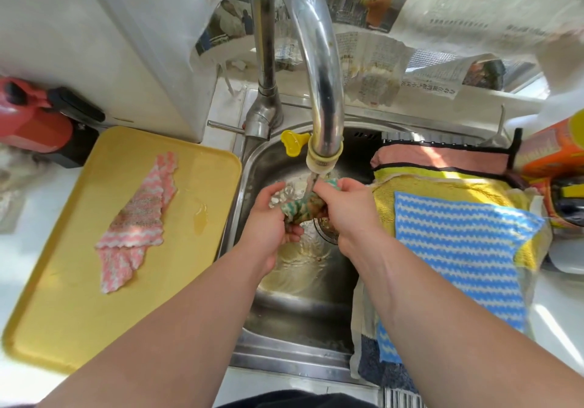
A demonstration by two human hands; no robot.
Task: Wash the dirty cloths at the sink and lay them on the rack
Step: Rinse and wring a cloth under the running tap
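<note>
Two bare forearms reach forward from the bottom edge over a steel sink (294, 354) set into a white surface (28, 218). Crumpled newspaper (379, 6) covers the wall and ledge behind the tall curved faucet (322, 60), from which water runs. On the surface left of the sink a yellow tray (63, 297) carries a pink-and-white striped cloth (139, 218), soiled across its middle, with a red appliance (34, 120) behind it. Right of the basin, a blue-and-white striped cloth (467, 249) lies spread on a yellow towel (442, 183), a pink black-edged towel (436, 156) beyond them. The green-and-white cloth (297, 207) is bunched under the stream, above the drain. The left hand (271, 218) grips its near-left end with curled fingers, and the right hand (341, 205) clutches its far-right end, both hands close together.
</note>
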